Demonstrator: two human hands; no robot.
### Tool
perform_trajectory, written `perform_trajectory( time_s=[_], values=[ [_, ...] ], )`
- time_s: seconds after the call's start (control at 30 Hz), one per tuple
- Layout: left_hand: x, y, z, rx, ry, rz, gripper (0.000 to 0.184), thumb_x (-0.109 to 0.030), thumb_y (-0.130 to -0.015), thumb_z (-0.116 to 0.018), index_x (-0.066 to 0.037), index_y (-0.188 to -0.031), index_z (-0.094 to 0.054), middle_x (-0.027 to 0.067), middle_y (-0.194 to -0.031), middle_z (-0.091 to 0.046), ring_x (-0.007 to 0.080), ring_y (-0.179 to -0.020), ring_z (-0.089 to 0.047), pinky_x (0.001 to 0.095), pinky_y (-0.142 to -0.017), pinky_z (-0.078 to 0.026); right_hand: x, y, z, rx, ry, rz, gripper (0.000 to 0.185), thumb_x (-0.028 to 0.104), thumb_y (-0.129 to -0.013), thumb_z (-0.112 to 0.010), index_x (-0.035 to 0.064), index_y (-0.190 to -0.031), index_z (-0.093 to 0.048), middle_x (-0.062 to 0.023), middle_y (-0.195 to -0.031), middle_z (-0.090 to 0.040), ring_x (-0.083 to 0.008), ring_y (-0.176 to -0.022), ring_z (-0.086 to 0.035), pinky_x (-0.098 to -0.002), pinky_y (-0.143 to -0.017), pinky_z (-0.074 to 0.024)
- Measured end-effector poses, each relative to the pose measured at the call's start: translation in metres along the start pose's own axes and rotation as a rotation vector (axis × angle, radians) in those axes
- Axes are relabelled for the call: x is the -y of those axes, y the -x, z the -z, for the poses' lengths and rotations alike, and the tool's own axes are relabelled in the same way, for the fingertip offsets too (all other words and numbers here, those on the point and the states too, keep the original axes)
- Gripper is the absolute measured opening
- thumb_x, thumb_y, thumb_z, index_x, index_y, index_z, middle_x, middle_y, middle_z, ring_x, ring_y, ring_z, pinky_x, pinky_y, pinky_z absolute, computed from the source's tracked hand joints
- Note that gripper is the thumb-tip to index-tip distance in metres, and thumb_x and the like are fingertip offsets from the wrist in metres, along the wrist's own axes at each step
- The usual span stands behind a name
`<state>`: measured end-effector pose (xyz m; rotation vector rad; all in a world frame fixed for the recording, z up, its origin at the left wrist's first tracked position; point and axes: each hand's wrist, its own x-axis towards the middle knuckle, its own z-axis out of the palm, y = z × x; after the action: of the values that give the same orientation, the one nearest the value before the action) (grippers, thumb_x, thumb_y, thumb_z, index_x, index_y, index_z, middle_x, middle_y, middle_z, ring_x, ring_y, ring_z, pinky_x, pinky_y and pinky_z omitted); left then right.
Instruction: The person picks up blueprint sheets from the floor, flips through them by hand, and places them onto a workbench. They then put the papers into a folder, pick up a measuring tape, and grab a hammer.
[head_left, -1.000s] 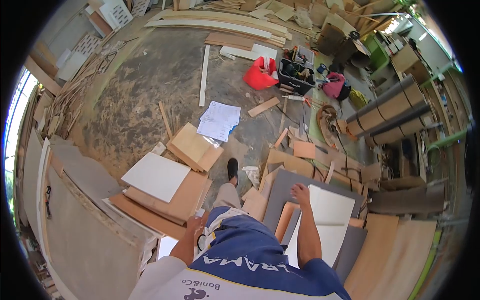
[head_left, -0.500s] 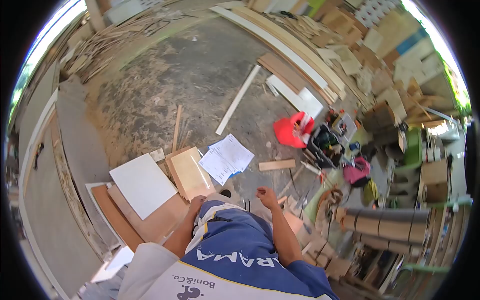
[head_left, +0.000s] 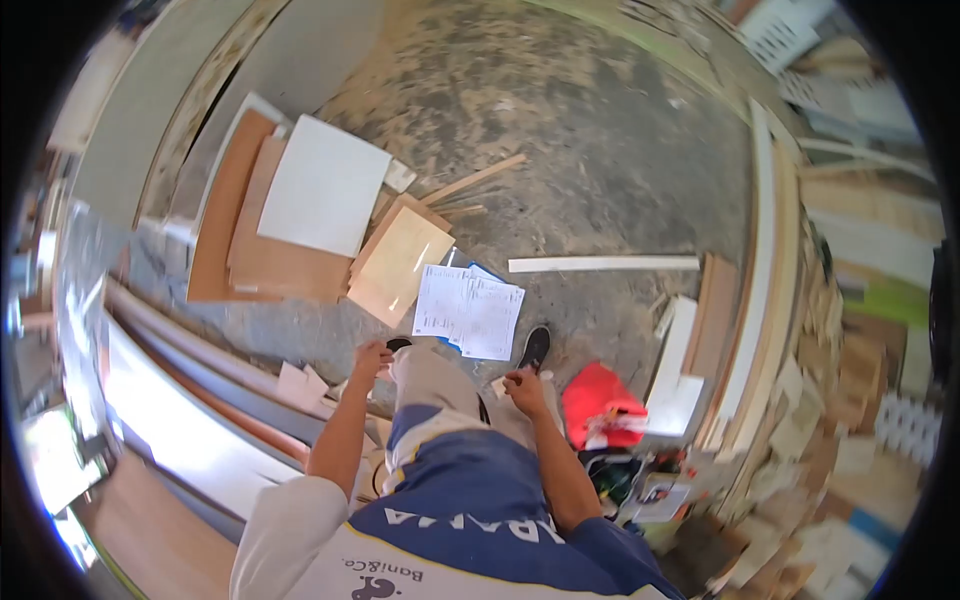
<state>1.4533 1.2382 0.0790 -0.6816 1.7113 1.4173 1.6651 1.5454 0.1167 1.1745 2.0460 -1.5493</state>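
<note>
My left hand (head_left: 372, 360) is at the left of my legs, its fingers curled, and whether it holds anything is too small to tell. On the other side, my right hand (head_left: 525, 390) is beside my thigh with bent fingers close together; a small pale piece shows next to its fingertips. Printed papers (head_left: 470, 308) lie on the floor just ahead of my feet, over something blue. Left of the papers rests a pale wooden panel (head_left: 402, 265), and beyond it a white panel (head_left: 325, 187) lies on brown boards (head_left: 250, 262).
A red bag (head_left: 602, 408) stands at my right, near a container of tools (head_left: 612, 478). A white strip (head_left: 604, 264) lies on the floor ahead. Long boards (head_left: 765, 280) run along the right; large panels (head_left: 185, 405) lie low on the left.
The view has swung round, so the papers are now directly ahead and the red bag closer to my right side. My right hand has come in from the grey and white panels to beside my thigh.
</note>
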Motion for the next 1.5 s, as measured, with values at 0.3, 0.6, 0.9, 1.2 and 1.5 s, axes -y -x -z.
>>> perform_trajectory(
  time_s=[0.3, 0.6, 0.9, 1.2, 1.5],
  values=[
    [0.103, 0.065, -0.14, -0.328, 0.206, 0.026, 0.031, -0.021, -0.089, -0.06, 0.001, -0.111, -0.061, 0.0104, -0.09, -0.067, 0.0188, -0.078, -0.066, 0.0304, -0.065, -0.053, -0.122, -0.151, 0.152, 0.125, 0.303, 0.103, 0.018, 0.015, -0.08, -0.067, 0.0006, -0.091, -0.071, -0.0119, -0.081, -0.071, -0.0208, -0.069, -0.068, -0.033, -0.067, -0.0528],
    [0.226, -0.014, -0.269, -0.195, 0.333, 0.167, 0.029, -0.02, -0.083, -0.065, 0.001, -0.102, -0.068, 0.0065, -0.084, -0.068, 0.0113, -0.073, -0.063, 0.0267, -0.062, -0.049, -0.123, -0.288, 0.086, 0.285, 0.796, 0.254, 0.033, 0.025, -0.075, -0.074, 0.0038, -0.099, -0.069, -0.0156, -0.098, -0.069, -0.0328, -0.094, -0.066, -0.0415, -0.082, -0.0518],
    [0.317, -0.201, -0.244, -0.526, -0.102, 0.125, 0.025, -0.019, -0.08, -0.062, 0.005, -0.086, -0.068, 0.0259, -0.09, -0.068, 0.041, -0.086, -0.066, 0.0454, -0.076, -0.05, -0.198, -0.462, -0.085, 0.201, 1.111, 0.379, 0.096, 0.031, -0.064, -0.086, -0.0029, -0.139, -0.035, -0.024, -0.143, -0.039, -0.0379, -0.132, -0.039, -0.0417, -0.108, -0.0371],
    [0.301, -0.386, -0.159, -0.868, 0.664, 0.246, 0.037, -0.009, -0.068, -0.072, 0.012, -0.095, -0.059, 0.0203, -0.094, -0.066, 0.0269, -0.086, -0.062, 0.0419, -0.065, -0.048, -0.213, -0.449, -0.109, 0.005, 1.205, 0.269, 0.116, 0.041, -0.059, -0.09, 0.0009, -0.145, -0.023, -0.023, -0.147, -0.035, -0.0362, -0.137, -0.034, -0.05, -0.111, -0.0288],
    [0.31, -0.442, -0.15, -1.06, 0.189, 0.218, 0.044, -0.021, -0.071, -0.075, 0.0, -0.109, -0.065, 0.0178, -0.107, -0.068, 0.0402, -0.096, -0.065, 0.046, -0.089, -0.05, -0.207, -0.464, -0.104, 0.027, 0.992, 0.298, 0.06, 0.02, -0.076, -0.075, -0.0042, -0.122, -0.045, -0.026, -0.106, -0.065, -0.0402, -0.101, -0.064, -0.0464, -0.087, -0.0505]
  ],
)
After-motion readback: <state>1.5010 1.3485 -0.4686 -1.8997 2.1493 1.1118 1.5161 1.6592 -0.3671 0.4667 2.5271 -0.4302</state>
